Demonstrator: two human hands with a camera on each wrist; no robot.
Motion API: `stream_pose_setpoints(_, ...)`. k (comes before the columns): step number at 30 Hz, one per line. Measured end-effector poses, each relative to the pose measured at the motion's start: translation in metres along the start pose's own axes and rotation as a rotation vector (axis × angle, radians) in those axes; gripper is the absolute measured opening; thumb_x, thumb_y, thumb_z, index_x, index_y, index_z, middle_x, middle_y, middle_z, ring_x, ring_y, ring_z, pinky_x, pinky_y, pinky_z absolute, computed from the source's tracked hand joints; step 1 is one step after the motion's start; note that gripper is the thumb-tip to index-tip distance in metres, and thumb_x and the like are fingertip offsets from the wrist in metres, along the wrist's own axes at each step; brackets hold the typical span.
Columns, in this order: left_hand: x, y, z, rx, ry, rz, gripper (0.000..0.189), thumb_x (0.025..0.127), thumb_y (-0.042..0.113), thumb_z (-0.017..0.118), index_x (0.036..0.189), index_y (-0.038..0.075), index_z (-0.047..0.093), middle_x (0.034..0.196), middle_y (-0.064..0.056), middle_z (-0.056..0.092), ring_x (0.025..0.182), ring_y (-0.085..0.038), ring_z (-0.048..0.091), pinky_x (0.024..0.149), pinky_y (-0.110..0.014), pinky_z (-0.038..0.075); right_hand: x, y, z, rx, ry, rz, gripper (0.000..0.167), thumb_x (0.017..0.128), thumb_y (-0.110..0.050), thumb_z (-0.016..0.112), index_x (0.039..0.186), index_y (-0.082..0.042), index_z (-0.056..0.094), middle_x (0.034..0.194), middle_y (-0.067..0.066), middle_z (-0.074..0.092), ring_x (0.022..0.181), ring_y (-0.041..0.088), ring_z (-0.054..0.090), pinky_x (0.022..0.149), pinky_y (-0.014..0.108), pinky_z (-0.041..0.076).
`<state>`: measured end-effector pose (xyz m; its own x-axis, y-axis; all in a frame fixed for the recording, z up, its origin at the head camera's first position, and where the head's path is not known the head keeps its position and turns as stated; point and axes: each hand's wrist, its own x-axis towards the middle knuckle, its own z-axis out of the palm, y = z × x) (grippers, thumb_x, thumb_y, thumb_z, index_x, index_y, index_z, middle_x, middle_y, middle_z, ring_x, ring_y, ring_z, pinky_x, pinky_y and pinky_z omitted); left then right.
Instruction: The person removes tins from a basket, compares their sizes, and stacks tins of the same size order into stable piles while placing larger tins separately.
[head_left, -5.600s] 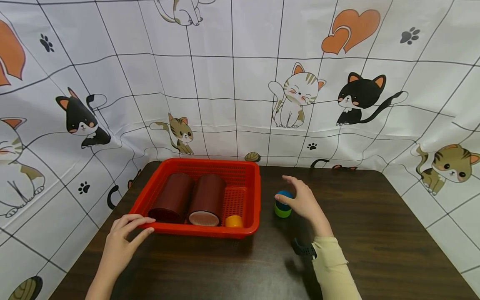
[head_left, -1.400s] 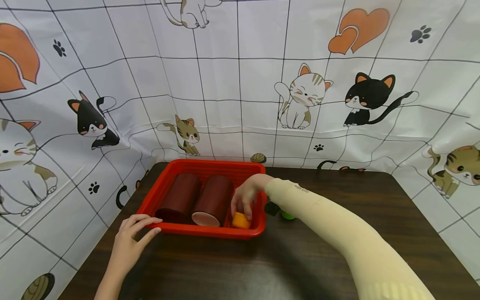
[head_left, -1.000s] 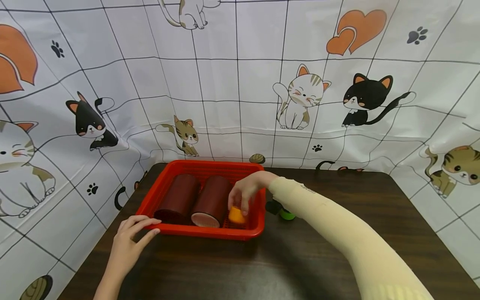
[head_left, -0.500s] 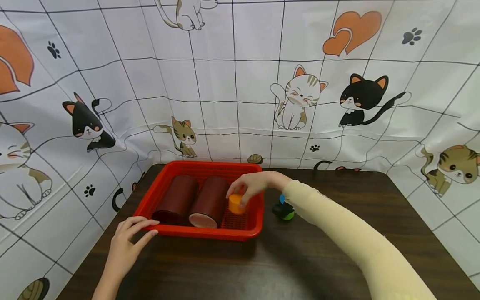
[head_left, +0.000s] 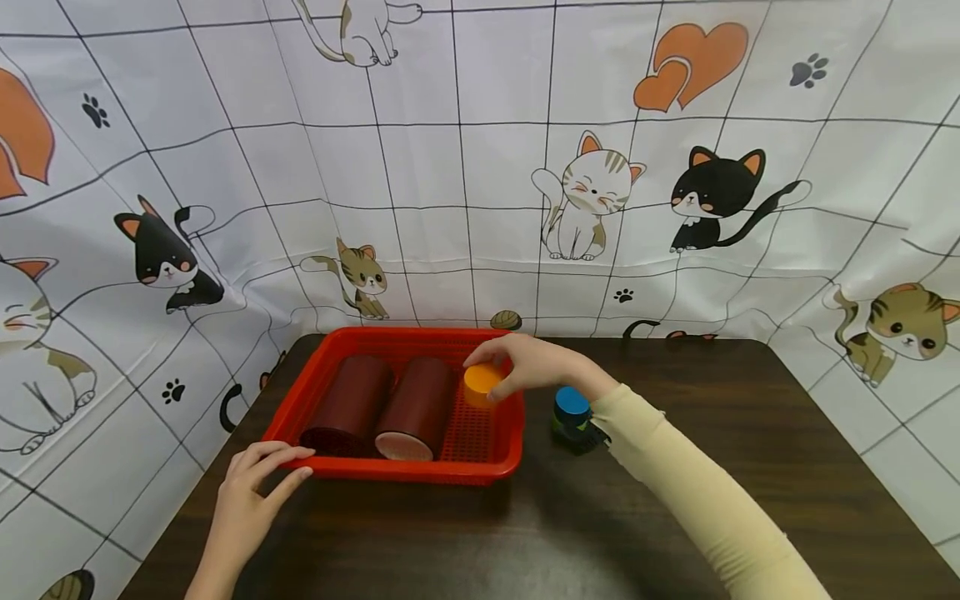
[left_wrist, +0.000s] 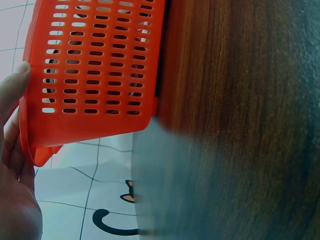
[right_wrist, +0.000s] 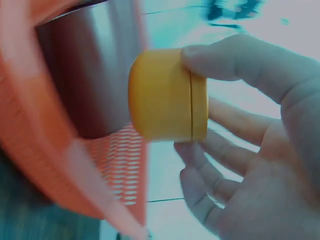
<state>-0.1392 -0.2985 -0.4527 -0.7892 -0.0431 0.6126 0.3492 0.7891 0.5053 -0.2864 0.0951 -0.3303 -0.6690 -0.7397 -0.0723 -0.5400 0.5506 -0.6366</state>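
Note:
My right hand pinches a small yellow-orange round jar between thumb and fingertips, over the right side of a red plastic basket. In the right wrist view the jar shows a seam near one end, like a lid line. At the basket's front left corner, my left hand grips the rim. The left wrist view has the thumb on one side of the basket rim and fingers on the other. Two dark brown cylinders, one left and one right, lie inside.
Just right of the basket, a small blue-topped green jar stands on the dark wooden table, partly covered by a black wrist strap. A white cat-print sheet hangs behind and along both sides.
Earlier my right hand was at the blue-and-green jar. It then took hold of the yellow-orange jar in the basket and raised it toward the back right. My left hand stays on the rim.

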Motion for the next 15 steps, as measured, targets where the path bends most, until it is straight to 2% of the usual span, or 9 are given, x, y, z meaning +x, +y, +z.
stream_pose_setpoints(5, 0.002, -0.001, 0.000, -0.009, 0.008, 0.021, 0.040, 0.069, 0.000, 0.085, 0.100, 0.025, 0.077, 0.102, 0.002, 0.062, 0.101, 0.007, 0.037, 0.080, -0.027, 0.032, -0.025, -0.002, -0.008, 0.090, 0.164, -0.001, 0.052, 0.084, -0.018, 0.075, 0.133, -0.021, 0.060, 0.116, 0.003, 0.060, 0.085, 0.020, 0.057, 0.075, 0.031, 0.051)
stream_pose_setpoints(8, 0.001, 0.000, 0.000, -0.007, 0.006, 0.015, 0.039, 0.069, 0.000, 0.085, 0.099, 0.024, 0.077, 0.102, 0.002, 0.062, 0.101, 0.007, 0.037, 0.081, -0.027, 0.033, -0.038, -0.001, -0.012, 0.135, 0.240, -0.007, 0.052, 0.084, -0.014, 0.074, 0.134, -0.018, 0.059, 0.116, 0.006, 0.059, 0.089, 0.022, 0.057, 0.078, 0.032, 0.052)
stream_pose_setpoints(15, -0.001, 0.002, 0.000, -0.001, -0.003, -0.008, 0.038, 0.070, 0.002, 0.085, 0.100, 0.025, 0.077, 0.102, 0.003, 0.062, 0.102, 0.007, 0.037, 0.082, -0.027, 0.033, -0.056, 0.005, -0.007, 0.152, 0.362, -0.046, 0.053, 0.083, -0.009, 0.076, 0.132, -0.011, 0.057, 0.113, 0.008, 0.062, 0.094, 0.021, 0.057, 0.082, 0.031, 0.054)
